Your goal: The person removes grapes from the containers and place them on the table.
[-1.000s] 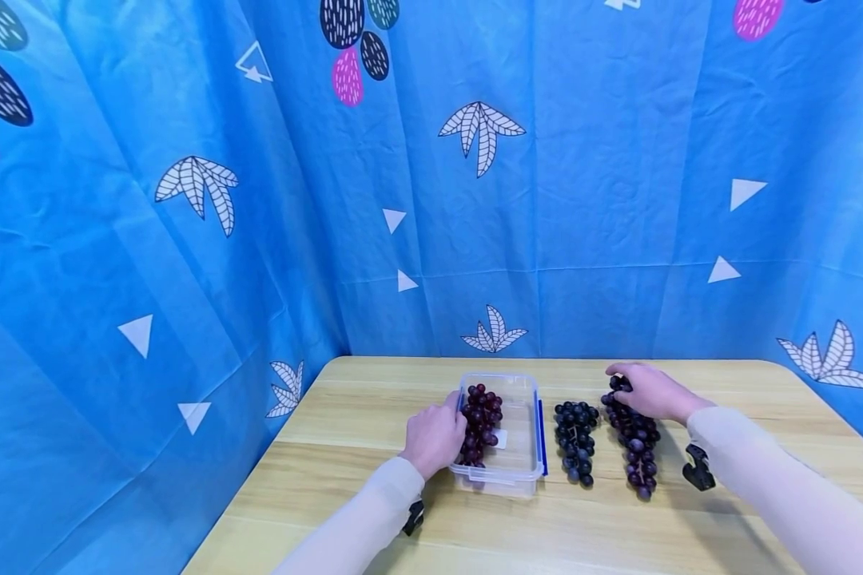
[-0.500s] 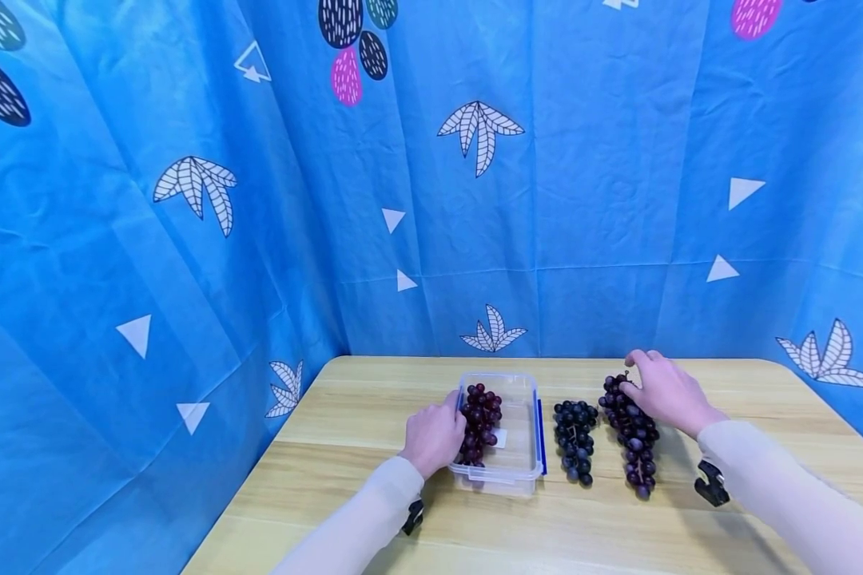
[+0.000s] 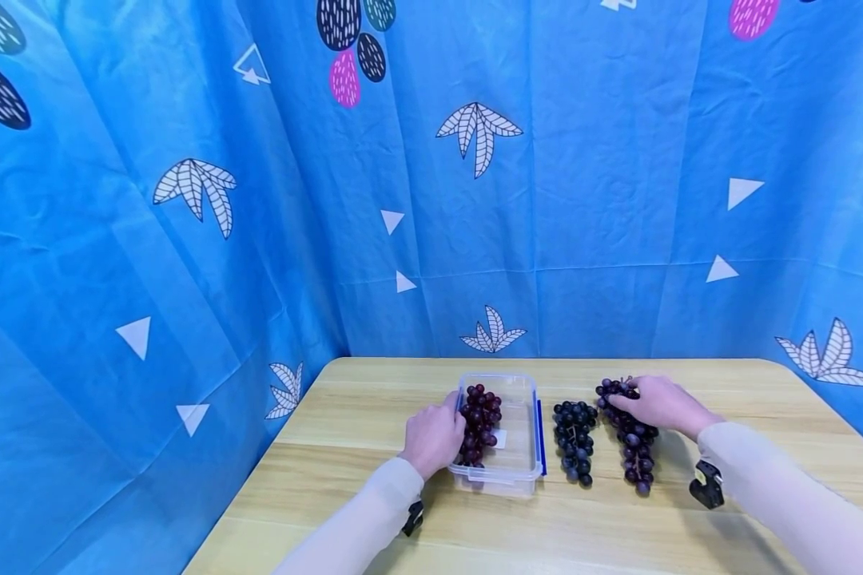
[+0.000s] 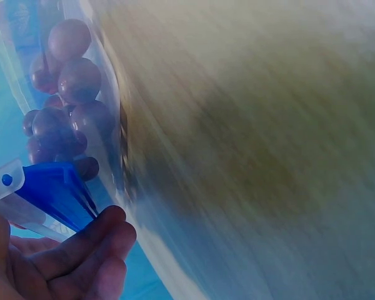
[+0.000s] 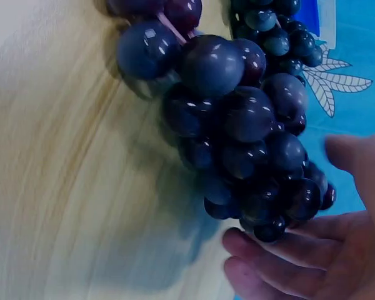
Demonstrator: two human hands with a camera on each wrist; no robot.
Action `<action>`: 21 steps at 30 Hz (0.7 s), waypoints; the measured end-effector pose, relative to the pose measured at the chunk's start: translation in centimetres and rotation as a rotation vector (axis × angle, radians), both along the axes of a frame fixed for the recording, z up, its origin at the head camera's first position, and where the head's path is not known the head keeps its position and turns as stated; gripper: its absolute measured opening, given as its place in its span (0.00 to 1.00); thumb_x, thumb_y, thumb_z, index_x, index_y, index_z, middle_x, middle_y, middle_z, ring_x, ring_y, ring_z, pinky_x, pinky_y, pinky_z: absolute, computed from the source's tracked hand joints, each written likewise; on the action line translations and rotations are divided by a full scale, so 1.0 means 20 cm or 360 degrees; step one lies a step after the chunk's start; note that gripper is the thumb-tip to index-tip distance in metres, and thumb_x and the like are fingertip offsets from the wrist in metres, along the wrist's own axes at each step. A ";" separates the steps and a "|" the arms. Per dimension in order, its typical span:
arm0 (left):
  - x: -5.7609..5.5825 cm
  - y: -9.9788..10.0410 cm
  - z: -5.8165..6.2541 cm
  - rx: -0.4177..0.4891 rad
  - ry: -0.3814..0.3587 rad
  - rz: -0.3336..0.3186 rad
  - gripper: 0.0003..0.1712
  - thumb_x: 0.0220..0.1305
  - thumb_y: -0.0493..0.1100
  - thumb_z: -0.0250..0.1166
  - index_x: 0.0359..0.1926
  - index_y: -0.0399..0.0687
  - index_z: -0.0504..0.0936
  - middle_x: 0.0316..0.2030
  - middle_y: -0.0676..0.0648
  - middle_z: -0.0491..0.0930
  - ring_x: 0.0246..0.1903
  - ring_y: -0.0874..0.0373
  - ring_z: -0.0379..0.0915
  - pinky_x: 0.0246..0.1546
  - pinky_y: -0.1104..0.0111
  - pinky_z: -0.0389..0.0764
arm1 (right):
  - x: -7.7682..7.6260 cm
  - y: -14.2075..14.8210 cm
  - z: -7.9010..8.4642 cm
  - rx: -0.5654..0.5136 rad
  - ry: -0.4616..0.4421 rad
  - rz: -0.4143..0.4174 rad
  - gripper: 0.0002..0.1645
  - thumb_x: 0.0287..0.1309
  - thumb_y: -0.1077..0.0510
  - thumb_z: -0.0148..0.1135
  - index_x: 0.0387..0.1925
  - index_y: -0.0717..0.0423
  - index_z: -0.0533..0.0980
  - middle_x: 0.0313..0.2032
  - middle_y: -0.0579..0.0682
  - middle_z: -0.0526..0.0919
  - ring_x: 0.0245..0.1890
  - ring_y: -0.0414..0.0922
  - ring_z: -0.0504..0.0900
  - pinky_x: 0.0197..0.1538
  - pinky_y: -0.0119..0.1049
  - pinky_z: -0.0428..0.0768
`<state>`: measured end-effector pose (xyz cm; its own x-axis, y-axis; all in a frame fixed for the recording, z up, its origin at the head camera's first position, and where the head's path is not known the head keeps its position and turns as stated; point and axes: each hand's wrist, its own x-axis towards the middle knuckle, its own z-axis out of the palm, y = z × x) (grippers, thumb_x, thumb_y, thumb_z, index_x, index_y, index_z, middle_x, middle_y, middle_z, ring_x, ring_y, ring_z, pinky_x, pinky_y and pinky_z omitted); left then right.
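Note:
My left hand [image 3: 434,435] holds the left side of a clear plastic food container [image 3: 507,474], its fingers at a blue clip flap [image 4: 56,190] in the left wrist view. Inside the container lies a dark red bunch of grapes [image 3: 480,423]. At the right, my right hand [image 3: 666,405] is at the far end of a purple bunch of grapes [image 3: 636,437]. The right wrist view shows its fingers [image 5: 312,244] stretched along the end of that bunch, with the thumb [image 5: 356,156] apart from the grapes. A blue-black bunch of grapes [image 3: 575,439] lies between the container and the purple bunch.
Everything stands on a pale wooden table [image 3: 331,479]. A blue patterned cloth [image 3: 597,200] hangs behind it and along the sides. Another blue flap [image 3: 541,435] runs down the container's right side.
My right hand lifted off the purple bunch toward the back right, then came down to its far end again. The left hand and the container have stayed put.

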<state>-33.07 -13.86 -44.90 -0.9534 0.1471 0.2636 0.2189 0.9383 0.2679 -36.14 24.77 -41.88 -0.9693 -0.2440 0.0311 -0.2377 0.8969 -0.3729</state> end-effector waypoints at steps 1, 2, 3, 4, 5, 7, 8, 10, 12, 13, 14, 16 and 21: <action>0.00 0.00 0.00 0.0005 -0.0005 0.0000 0.27 0.74 0.49 0.51 0.70 0.49 0.70 0.18 0.52 0.72 0.15 0.58 0.66 0.17 0.65 0.67 | 0.00 0.00 0.00 -0.0001 -0.0030 0.0008 0.42 0.69 0.42 0.57 0.62 0.79 0.69 0.35 0.68 0.84 0.26 0.54 0.83 0.45 0.54 0.80; 0.00 0.00 0.00 0.0012 -0.0009 0.0000 0.27 0.74 0.49 0.51 0.70 0.49 0.70 0.17 0.52 0.71 0.14 0.58 0.66 0.17 0.65 0.67 | 0.00 0.00 0.00 0.0003 -0.0048 0.0015 0.43 0.68 0.43 0.58 0.63 0.81 0.66 0.37 0.71 0.84 0.31 0.57 0.84 0.47 0.56 0.80; 0.00 0.00 0.00 0.0016 -0.0011 0.0000 0.27 0.74 0.49 0.51 0.71 0.49 0.70 0.17 0.52 0.71 0.14 0.58 0.66 0.17 0.65 0.67 | 0.01 0.00 0.01 0.0001 -0.0055 0.0030 0.44 0.68 0.45 0.58 0.63 0.83 0.63 0.41 0.73 0.83 0.34 0.58 0.84 0.49 0.57 0.79; 0.00 0.00 0.01 0.0019 -0.0010 -0.0001 0.27 0.74 0.49 0.51 0.71 0.49 0.70 0.17 0.52 0.71 0.14 0.58 0.66 0.17 0.65 0.67 | 0.01 0.00 0.01 -0.0003 -0.0062 0.0036 0.44 0.68 0.47 0.58 0.64 0.85 0.61 0.46 0.75 0.81 0.36 0.58 0.85 0.50 0.58 0.79; 0.01 0.00 0.01 0.0024 -0.0010 -0.0002 0.27 0.74 0.49 0.51 0.71 0.49 0.70 0.17 0.52 0.71 0.14 0.58 0.65 0.16 0.66 0.67 | 0.01 0.01 0.01 -0.0024 -0.0073 0.0033 0.43 0.68 0.49 0.58 0.64 0.85 0.60 0.49 0.77 0.79 0.35 0.58 0.85 0.48 0.57 0.80; 0.01 0.00 0.01 0.0025 -0.0007 -0.0003 0.27 0.74 0.49 0.52 0.70 0.49 0.70 0.16 0.53 0.71 0.14 0.59 0.65 0.16 0.66 0.67 | 0.02 0.01 0.01 -0.0100 -0.0147 0.0019 0.43 0.69 0.51 0.55 0.66 0.85 0.56 0.49 0.78 0.79 0.24 0.51 0.83 0.39 0.52 0.82; 0.01 0.00 0.01 0.0025 -0.0004 -0.0004 0.27 0.74 0.49 0.52 0.70 0.49 0.70 0.16 0.53 0.71 0.14 0.59 0.65 0.16 0.66 0.67 | 0.02 0.01 0.00 -0.0135 -0.0170 0.0017 0.42 0.69 0.52 0.54 0.67 0.84 0.55 0.49 0.79 0.77 0.18 0.47 0.79 0.34 0.50 0.82; 0.00 0.00 0.01 0.0019 0.0005 -0.0003 0.26 0.74 0.48 0.52 0.70 0.49 0.71 0.17 0.53 0.71 0.14 0.59 0.65 0.17 0.66 0.67 | 0.02 0.01 0.00 -0.0193 -0.0220 -0.0001 0.43 0.69 0.53 0.53 0.69 0.83 0.52 0.49 0.80 0.76 0.12 0.42 0.73 0.25 0.45 0.80; 0.00 0.00 0.01 0.0014 0.0010 -0.0003 0.26 0.74 0.48 0.52 0.70 0.49 0.71 0.17 0.52 0.71 0.15 0.59 0.66 0.17 0.66 0.67 | 0.02 0.01 -0.01 -0.0225 -0.0259 -0.0018 0.44 0.69 0.52 0.53 0.71 0.81 0.50 0.49 0.80 0.76 0.10 0.40 0.69 0.20 0.42 0.79; 0.00 0.00 0.01 0.0010 0.0016 -0.0003 0.26 0.74 0.48 0.52 0.69 0.49 0.71 0.18 0.52 0.71 0.15 0.59 0.66 0.17 0.66 0.67 | 0.03 0.01 -0.01 -0.0226 -0.0270 -0.0023 0.46 0.70 0.51 0.53 0.72 0.80 0.49 0.50 0.80 0.75 0.10 0.39 0.68 0.20 0.42 0.78; 0.00 0.00 0.01 0.0013 0.0017 -0.0005 0.26 0.74 0.48 0.53 0.69 0.49 0.71 0.18 0.52 0.71 0.15 0.58 0.66 0.17 0.65 0.67 | 0.03 0.01 -0.01 -0.0225 -0.0281 -0.0030 0.47 0.70 0.49 0.53 0.72 0.80 0.48 0.51 0.81 0.74 0.10 0.39 0.67 0.19 0.41 0.78; 0.00 0.00 0.01 0.0011 0.0023 -0.0010 0.26 0.74 0.48 0.53 0.69 0.49 0.71 0.17 0.52 0.71 0.15 0.59 0.66 0.17 0.66 0.67 | 0.04 0.01 -0.02 -0.0225 -0.0315 -0.0049 0.51 0.71 0.45 0.53 0.74 0.78 0.44 0.51 0.80 0.75 0.10 0.38 0.65 0.19 0.39 0.76; 0.00 0.00 0.00 0.0009 0.0030 -0.0021 0.26 0.74 0.48 0.53 0.69 0.50 0.71 0.17 0.52 0.71 0.15 0.58 0.66 0.16 0.65 0.67 | 0.08 -0.02 -0.02 -0.0265 -0.0339 -0.0081 0.63 0.67 0.33 0.56 0.76 0.73 0.37 0.58 0.83 0.67 0.11 0.38 0.61 0.17 0.37 0.72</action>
<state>-33.01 -13.91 -44.84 -0.9463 0.1579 0.2823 0.2361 0.9337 0.2692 -34.62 24.40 -42.22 -0.9691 -0.2035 -0.1392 -0.0945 0.8279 -0.5528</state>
